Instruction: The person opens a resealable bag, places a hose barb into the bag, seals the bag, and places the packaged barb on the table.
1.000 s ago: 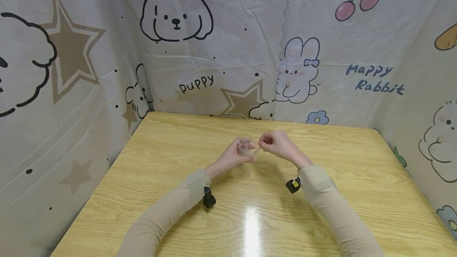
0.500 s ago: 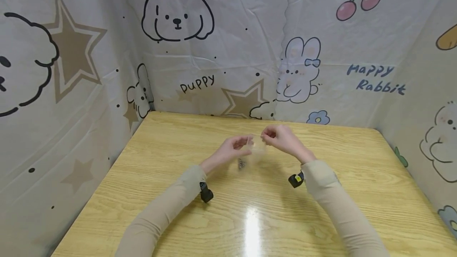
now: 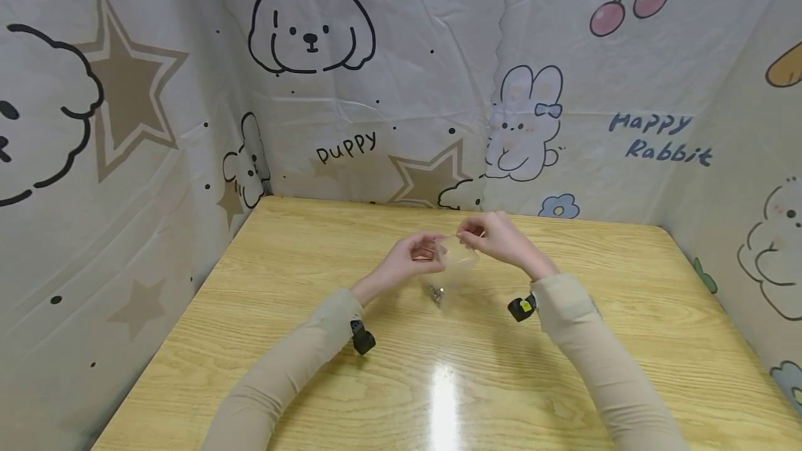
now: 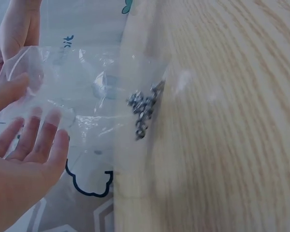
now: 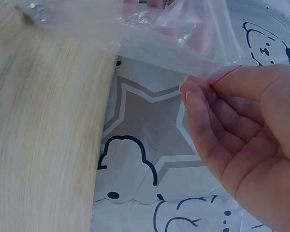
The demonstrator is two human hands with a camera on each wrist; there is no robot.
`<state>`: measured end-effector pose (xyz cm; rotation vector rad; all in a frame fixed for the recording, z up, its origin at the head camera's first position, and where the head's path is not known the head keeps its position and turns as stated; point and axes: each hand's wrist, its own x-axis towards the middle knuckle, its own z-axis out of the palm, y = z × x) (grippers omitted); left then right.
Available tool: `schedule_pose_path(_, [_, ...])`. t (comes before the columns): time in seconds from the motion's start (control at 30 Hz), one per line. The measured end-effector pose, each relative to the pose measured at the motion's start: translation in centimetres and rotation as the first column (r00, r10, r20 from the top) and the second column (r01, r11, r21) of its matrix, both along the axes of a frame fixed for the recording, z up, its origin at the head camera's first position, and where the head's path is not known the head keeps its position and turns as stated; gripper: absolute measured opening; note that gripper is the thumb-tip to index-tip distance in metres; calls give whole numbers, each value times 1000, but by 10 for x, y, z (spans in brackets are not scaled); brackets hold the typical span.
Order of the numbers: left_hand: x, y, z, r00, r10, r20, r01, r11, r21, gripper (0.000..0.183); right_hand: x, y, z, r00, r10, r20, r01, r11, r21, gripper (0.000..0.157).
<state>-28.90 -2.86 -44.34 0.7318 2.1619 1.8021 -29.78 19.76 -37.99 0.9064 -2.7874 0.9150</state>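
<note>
A clear plastic zip bag (image 3: 456, 263) hangs between my hands above the table. Small shiny metal pieces, perhaps screws, (image 4: 145, 107) are gathered at its lower end. My right hand (image 3: 495, 236) pinches the bag's upper edge between thumb and fingertips, beside a red line seen in the right wrist view. On the other side my left hand (image 3: 410, 256) is at the bag, its fingers (image 4: 30, 140) spread and fairly straight. The thumb stands apart from them. Some left fingertips look blurred through the plastic.
The light wood table (image 3: 313, 381) reflects a bright patch near its front. Patterned cloth (image 3: 388, 89) hangs behind it and along both sides. Small black cameras are strapped to both wrists.
The bag has shifted from my left hand's grasp to hanging lower, its metal pieces swinging right. My right hand has risen slightly with the bag's edge; my left fingers have loosened.
</note>
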Motion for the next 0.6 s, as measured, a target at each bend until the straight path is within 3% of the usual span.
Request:
schedule_pose_path(0.2, [0, -2, 3, 992, 90, -83, -94, 995, -39, 33, 1, -4, 3, 1000, 16, -4, -16, 1000, 16, 11])
schedule_pose_path(0.43, [-1, -2, 1, 987, 150, -49, -148, 988, 40, 26, 6, 0, 4, 999, 54, 6, -54, 998, 25, 4])
schedule_pose_path(0.6, [-1, -4, 0, 982, 185, -26, -184, 982, 41, 25, 10, 4, 7, 995, 69, 66, -72, 996, 46, 3])
